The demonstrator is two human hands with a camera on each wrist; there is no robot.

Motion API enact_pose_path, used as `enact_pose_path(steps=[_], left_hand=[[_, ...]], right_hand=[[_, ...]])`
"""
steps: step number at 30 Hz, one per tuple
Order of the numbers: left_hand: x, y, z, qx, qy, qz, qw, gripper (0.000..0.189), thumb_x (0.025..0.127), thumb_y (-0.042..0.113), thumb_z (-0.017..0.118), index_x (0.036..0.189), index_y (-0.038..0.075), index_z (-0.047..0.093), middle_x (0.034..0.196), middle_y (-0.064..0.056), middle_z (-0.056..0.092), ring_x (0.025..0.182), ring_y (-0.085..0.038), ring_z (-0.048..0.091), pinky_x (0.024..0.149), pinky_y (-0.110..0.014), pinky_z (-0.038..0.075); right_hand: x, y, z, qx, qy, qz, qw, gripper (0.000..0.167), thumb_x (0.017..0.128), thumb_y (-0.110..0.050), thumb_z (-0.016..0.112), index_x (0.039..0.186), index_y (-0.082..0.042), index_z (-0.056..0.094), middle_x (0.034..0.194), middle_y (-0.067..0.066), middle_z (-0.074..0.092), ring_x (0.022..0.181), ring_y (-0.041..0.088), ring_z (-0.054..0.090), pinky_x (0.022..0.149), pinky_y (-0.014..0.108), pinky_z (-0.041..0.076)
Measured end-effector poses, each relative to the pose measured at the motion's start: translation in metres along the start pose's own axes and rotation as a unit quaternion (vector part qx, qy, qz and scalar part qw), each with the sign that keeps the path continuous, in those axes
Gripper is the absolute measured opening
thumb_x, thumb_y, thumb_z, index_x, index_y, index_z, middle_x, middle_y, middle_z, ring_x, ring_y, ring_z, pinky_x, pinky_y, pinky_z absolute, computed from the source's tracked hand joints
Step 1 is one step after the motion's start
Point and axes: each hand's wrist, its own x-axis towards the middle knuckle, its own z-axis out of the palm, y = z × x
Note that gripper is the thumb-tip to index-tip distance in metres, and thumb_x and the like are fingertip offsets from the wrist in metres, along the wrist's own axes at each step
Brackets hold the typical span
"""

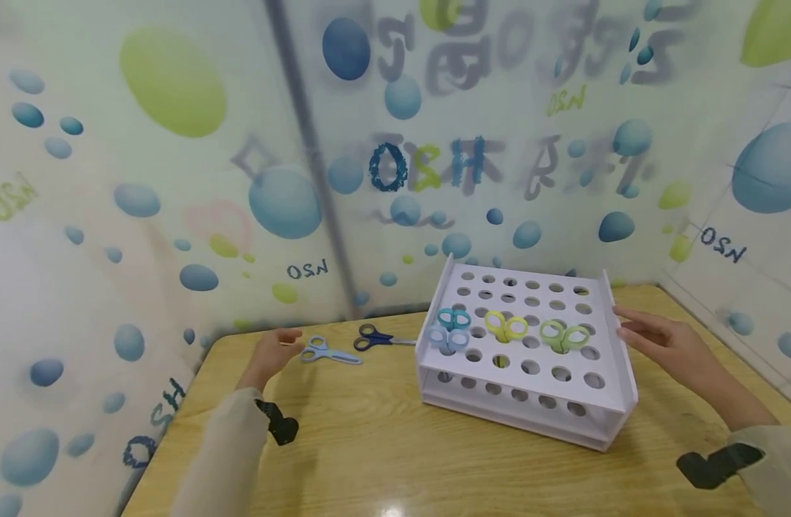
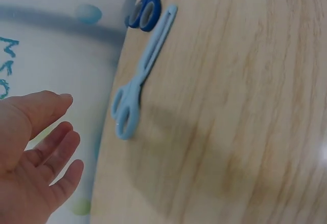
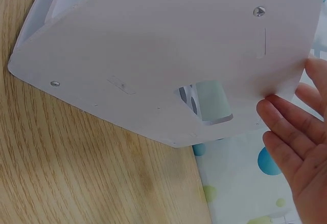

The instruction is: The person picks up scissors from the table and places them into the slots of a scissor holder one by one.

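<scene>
A white rack with rows of round holes stands on the table. Handles up in its holes are teal scissors, pale blue scissors, yellow scissors and green scissors. My right hand rests straight fingertips against the rack's right side panel. To the left, my left hand hovers with loosely bent fingers and holds nothing. Just beside it lie light blue scissors flat on the table. Dark blue scissors lie between those and the rack, tips reaching toward its left side.
The wooden table ends at a pale curtain-like wall with blue and green dots, close behind the rack. Further wall panels enclose the right and left sides. The rack's side panel has a cut-out slot.
</scene>
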Motion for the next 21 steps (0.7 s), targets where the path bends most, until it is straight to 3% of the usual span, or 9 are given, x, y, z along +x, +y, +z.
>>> enact_pose_path(steps=[4,10,13,16,21], left_hand=[[0.003,-0.008,0.01,-0.016,-0.011,-0.033,0.9993,0.043,0.089,0.009,0.057,0.125,-0.013,0.047,0.123,-0.034,0.045,0.112,-0.045,0.045,0.083,-0.047,0.046],[0.003,-0.013,0.017,-0.017,-0.024,-0.057,0.9979,0.057,0.087,0.009,0.06,0.131,-0.016,0.035,0.131,-0.037,0.035,0.119,-0.048,0.036,0.09,-0.05,0.04],[0.003,-0.015,0.019,-0.016,-0.022,-0.064,0.9976,0.06,0.085,0.008,0.062,0.132,-0.016,0.033,0.132,-0.037,0.033,0.12,-0.048,0.034,0.092,-0.051,0.038],[0.004,-0.017,0.022,-0.012,-0.01,-0.065,0.9978,0.062,0.082,0.007,0.065,0.131,-0.016,0.035,0.13,-0.038,0.035,0.119,-0.049,0.035,0.093,-0.052,0.037],[0.008,-0.022,0.032,-0.024,0.011,-0.079,0.9965,0.061,0.081,0.008,0.067,0.131,-0.013,0.039,0.127,-0.038,0.037,0.116,-0.048,0.038,0.093,-0.051,0.037]], right_hand=[[-0.002,0.0,-0.001,-0.004,0.001,0.007,1.0,0.052,0.093,-0.029,0.054,0.135,0.001,0.043,0.125,0.032,0.046,0.088,-0.007,0.053,0.07,0.042,0.052],[-0.001,0.0,0.0,-0.002,0.003,0.004,1.0,0.052,0.093,-0.028,0.054,0.135,0.001,0.043,0.125,0.032,0.047,0.085,-0.016,0.047,0.068,0.034,0.053],[-0.001,-0.001,0.0,-0.004,0.004,0.003,1.0,0.052,0.094,-0.028,0.054,0.135,0.002,0.043,0.126,0.032,0.046,0.093,0.009,0.06,0.069,0.037,0.053],[0.0,-0.003,0.0,-0.008,0.003,0.004,1.0,0.052,0.094,-0.029,0.052,0.135,0.001,0.042,0.127,0.032,0.045,0.102,0.04,0.054,0.072,0.048,0.05],[-0.001,-0.003,0.0,-0.005,0.0,0.008,1.0,0.052,0.094,-0.029,0.052,0.135,0.002,0.041,0.127,0.032,0.045,0.104,0.045,0.05,0.073,0.05,0.05]])
